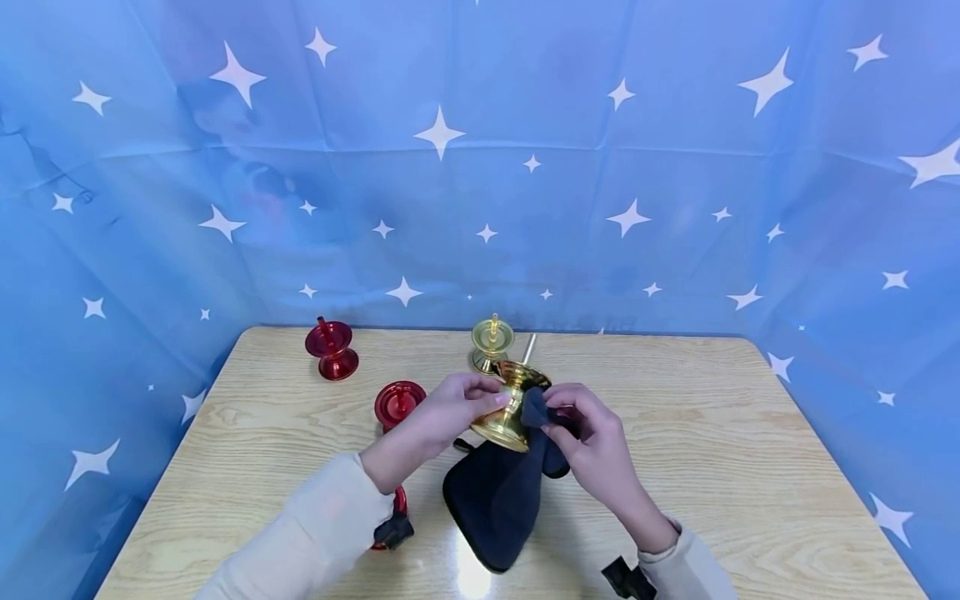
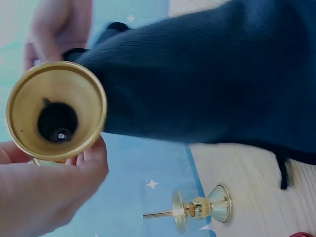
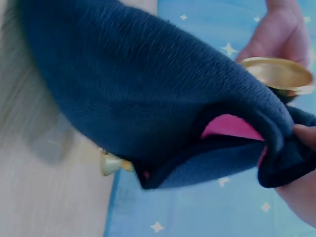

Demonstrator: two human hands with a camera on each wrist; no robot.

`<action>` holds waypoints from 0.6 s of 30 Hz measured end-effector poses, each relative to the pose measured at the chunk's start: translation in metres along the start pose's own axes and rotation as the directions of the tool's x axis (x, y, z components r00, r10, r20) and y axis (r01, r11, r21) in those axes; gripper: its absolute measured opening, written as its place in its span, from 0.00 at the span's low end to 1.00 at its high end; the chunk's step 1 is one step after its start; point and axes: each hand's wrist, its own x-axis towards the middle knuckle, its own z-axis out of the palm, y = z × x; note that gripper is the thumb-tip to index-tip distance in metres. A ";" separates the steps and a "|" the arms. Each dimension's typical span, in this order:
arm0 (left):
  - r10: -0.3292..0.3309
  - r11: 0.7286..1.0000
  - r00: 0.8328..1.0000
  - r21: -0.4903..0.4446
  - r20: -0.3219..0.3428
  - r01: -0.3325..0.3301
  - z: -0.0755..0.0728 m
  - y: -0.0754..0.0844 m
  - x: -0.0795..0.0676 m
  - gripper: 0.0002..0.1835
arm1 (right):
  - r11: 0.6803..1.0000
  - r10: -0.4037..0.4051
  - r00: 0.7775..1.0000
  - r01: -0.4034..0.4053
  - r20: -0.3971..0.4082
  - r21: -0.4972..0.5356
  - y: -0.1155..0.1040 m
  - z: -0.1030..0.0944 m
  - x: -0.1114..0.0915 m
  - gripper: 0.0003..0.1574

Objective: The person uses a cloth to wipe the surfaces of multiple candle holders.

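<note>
My left hand point(image 1: 450, 408) grips a shiny gold candle holder point(image 1: 508, 427) by its middle, tilted, with its thin spike pointing up and away. In the left wrist view the hollow underside of the candle holder point(image 2: 86, 89) faces the camera. Between the fingertips of my right hand point(image 1: 600, 442) is a gathered part of a dark cloth point(image 1: 495, 492), which lies against the right side of the holder. The rest of the cloth hangs down towards the table. A pink inner face of the cloth point(image 3: 232, 128) shows at a fold in the right wrist view.
A second gold candle holder point(image 1: 492, 336) stands upright just behind the hands. Red candle holders stand on the left: one at the back point(image 1: 330, 343), another point(image 1: 399, 403) beside my left forearm. A red piece point(image 1: 401, 500) is partly hidden by the sleeve. A starry blue curtain point(image 1: 525, 233) borders the wooden table point(image 1: 712, 467).
</note>
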 end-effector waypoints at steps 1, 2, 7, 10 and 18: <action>0.000 0.999 1.000 -0.040 0.021 0.001 0.000 0.001 0.000 0.15 | 1.000 0.021 1.000 -0.021 -0.001 0.010 0.001 0.000 -0.001 0.22; 0.002 0.997 0.999 -0.073 0.038 0.001 -0.001 0.002 0.000 0.15 | 0.999 0.042 0.999 -0.042 -0.001 0.022 0.003 0.000 -0.002 0.21; 0.005 0.994 0.998 -0.114 0.066 0.002 0.000 0.005 -0.001 0.15 | 0.994 0.095 0.996 -0.095 0.003 0.056 0.009 0.000 -0.004 0.19; -0.006 0.998 0.999 -0.066 0.035 0.008 0.001 0.004 -0.001 0.15 | 0.994 0.096 0.995 -0.097 0.015 0.054 0.012 0.001 -0.005 0.19; 0.018 0.997 0.999 0.077 -0.048 -0.015 0.002 0.001 -0.003 0.15 | 0.998 0.057 0.998 -0.057 -0.002 0.026 0.005 0.002 -0.004 0.21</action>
